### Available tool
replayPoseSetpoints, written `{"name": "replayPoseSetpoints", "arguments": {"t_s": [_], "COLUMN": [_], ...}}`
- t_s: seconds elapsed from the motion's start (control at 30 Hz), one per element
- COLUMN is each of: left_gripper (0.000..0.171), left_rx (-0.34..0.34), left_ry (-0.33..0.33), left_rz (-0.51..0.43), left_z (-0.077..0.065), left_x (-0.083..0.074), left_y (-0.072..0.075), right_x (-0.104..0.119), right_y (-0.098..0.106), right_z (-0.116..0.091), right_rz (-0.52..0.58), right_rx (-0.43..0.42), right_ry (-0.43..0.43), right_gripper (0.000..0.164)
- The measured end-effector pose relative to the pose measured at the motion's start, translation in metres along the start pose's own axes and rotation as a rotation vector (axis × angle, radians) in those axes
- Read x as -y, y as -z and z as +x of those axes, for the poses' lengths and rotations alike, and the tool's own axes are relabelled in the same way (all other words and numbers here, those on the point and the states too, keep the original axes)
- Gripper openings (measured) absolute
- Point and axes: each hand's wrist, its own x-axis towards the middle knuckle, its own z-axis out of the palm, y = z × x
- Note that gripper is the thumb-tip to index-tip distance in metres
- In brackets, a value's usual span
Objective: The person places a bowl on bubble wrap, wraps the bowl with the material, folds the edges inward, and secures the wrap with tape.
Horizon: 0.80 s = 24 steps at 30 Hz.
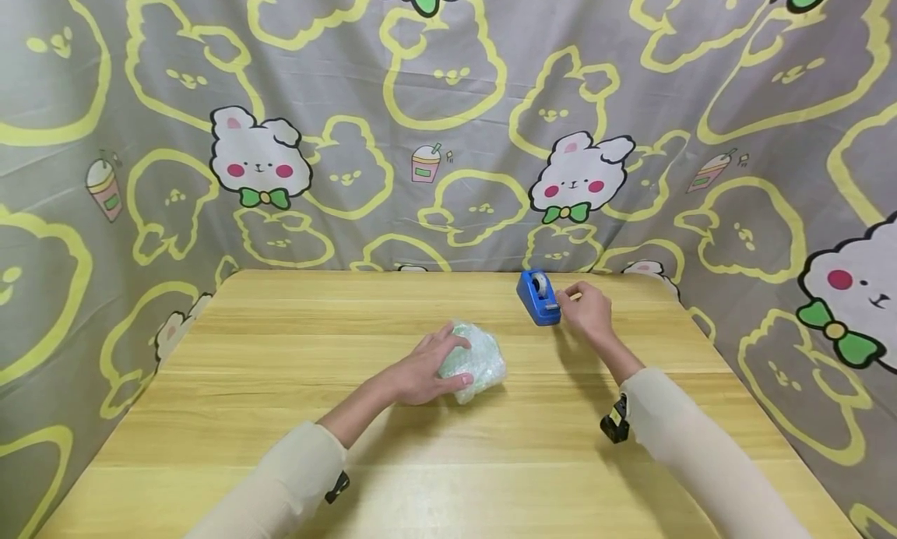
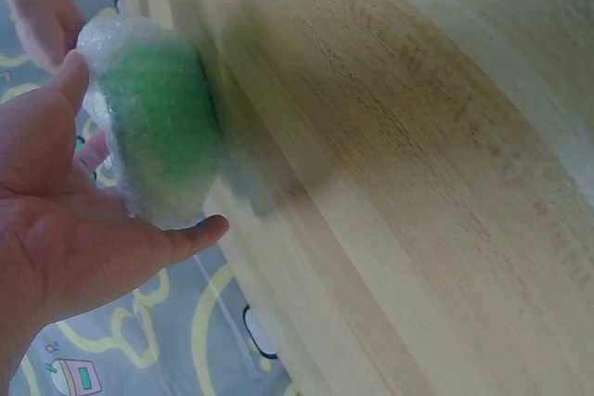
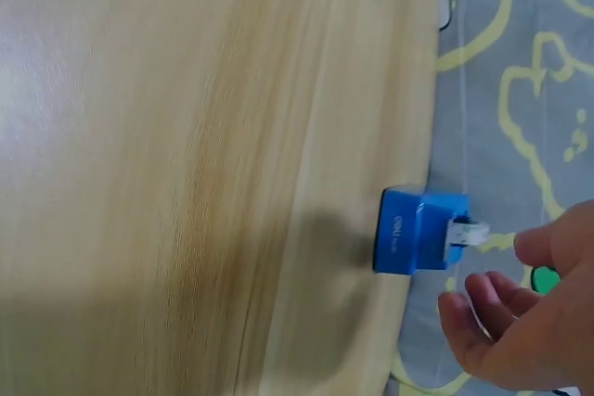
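- From far off, I see a big grey cloth (image 1: 350, 79) with yellow shapes and white bunny faces.
- In front is a yellow-brown wooden table (image 1: 266, 368).
- I have the left hand (image 1: 423, 371) curled round a lumpy, see-through bubble-wrap bundle (image 1: 482, 356), near the table's middle.
- The right hand (image 1: 590, 309) has its thumb and fingers apart, just beside a blue plastic tape holder (image 3: 401, 229).
- Green shows inside the bundle, so I think wrapping is mostly done.
- I spot no tape on it; I think taping is left.
- A pale tape end (image 3: 472, 233) sticks out near the thumb.
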Motion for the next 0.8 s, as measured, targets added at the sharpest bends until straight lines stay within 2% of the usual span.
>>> {"name": "replayPoseSetpoints", "arguments": {"t_s": [0.17, 0.3, 0.4, 0.67, 0.8], "left_gripper": [0.049, 0.049, 0.049, 0.050, 0.049], "left_rx": [0.009, 0.011, 0.017, 0.021, 0.019], "left_ry": [0.003, -0.001, 0.005, -0.001, -0.009], "left_rz": [-0.005, -0.004, 0.002, -0.005, -0.016], "left_z": [0.000, 0.000, -0.001, -0.001, -0.001], "left_x": [0.000, -0.001, -0.001, 0.000, -0.001], "left_y": [-0.001, 0.000, 0.001, 0.003, 0.004], "right_x": [-0.005, -0.003, -0.002, 0.000, 0.000], "right_y": [-0.012, -0.022, -0.028, -0.036, -0.038], "right_z": [0.006, 0.012, 0.017, 0.020, 0.022], "right_rz": [-0.072, -0.147, -0.179, -0.091, -0.066], "right_rx": [0.035, 0.044, 0.047, 0.017, 0.004], "right_ry": [0.031, 0.074, 0.066, -0.021, -0.051], "right_gripper": [0.046, 0.044, 0.045, 0.029, 0.028]}}
